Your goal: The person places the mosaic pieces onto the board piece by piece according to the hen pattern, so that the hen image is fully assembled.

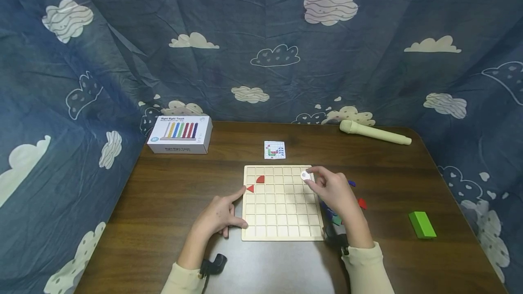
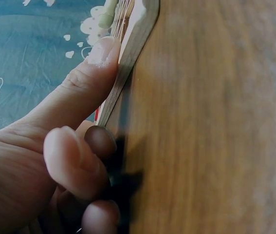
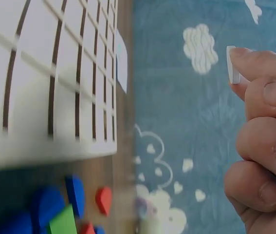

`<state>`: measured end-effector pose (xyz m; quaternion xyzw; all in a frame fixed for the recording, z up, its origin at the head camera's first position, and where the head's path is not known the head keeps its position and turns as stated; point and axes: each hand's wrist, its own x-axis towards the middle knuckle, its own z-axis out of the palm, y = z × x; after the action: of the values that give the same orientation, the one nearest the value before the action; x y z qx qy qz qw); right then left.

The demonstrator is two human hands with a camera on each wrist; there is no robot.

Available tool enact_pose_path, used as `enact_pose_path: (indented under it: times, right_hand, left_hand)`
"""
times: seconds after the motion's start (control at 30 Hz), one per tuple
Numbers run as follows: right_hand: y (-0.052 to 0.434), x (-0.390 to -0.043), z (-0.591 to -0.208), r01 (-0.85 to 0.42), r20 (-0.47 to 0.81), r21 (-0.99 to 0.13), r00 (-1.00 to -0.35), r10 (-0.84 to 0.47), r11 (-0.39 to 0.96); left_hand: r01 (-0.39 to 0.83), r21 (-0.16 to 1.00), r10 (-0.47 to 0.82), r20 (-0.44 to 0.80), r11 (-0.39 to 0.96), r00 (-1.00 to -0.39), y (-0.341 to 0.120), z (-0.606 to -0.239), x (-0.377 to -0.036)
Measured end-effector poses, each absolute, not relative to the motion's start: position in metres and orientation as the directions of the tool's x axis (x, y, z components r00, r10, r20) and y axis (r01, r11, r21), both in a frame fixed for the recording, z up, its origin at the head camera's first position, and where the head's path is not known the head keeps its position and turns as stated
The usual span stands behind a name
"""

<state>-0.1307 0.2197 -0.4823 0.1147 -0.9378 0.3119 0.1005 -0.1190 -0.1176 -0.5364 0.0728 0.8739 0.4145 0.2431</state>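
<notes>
White piece point(image 1: 304, 175) in right hand point(image 1: 333, 192), over board point(image 1: 282, 221)

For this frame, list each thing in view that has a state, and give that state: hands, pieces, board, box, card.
left hand: rests at the board's left edge, fingers loosely curled, holding nothing
right hand: pinches the white piece
white piece: held over the board's upper right corner
grid board: flat, mostly unfilled
red pieces: two, on the board's left squares
loose pieces: lying right of the board
box: closed
pattern card: face up
</notes>
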Motion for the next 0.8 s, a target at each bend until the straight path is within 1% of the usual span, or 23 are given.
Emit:
enact_pose_path:
  times: [0.1,0.47,0.63,0.8]
  right_hand:
    - [0.207,-0.133,-0.480,-0.281,0.233,-0.575,-0.956,-0.175,0.768]
    - [0.158,-0.146,-0.483,-0.221,0.080,-0.577,-0.973,-0.214,0.786]
    - [0.136,-0.151,-0.493,-0.196,0.023,-0.599,-0.973,-0.228,0.776]
    - [0.122,-0.153,-0.509,-0.188,0.001,-0.616,-0.971,-0.238,0.765]
  left_hand:
    - [-0.068,0.764,0.336,-0.360,0.642,-0.871,-0.118,-0.537,-0.119]
    - [-0.057,0.760,0.337,-0.353,0.648,-0.873,-0.117,-0.535,-0.119]
    - [-0.047,0.762,0.347,-0.348,0.646,-0.871,-0.118,-0.535,-0.119]
    - [-0.043,0.766,0.354,-0.345,0.641,-0.869,-0.119,-0.535,-0.119]
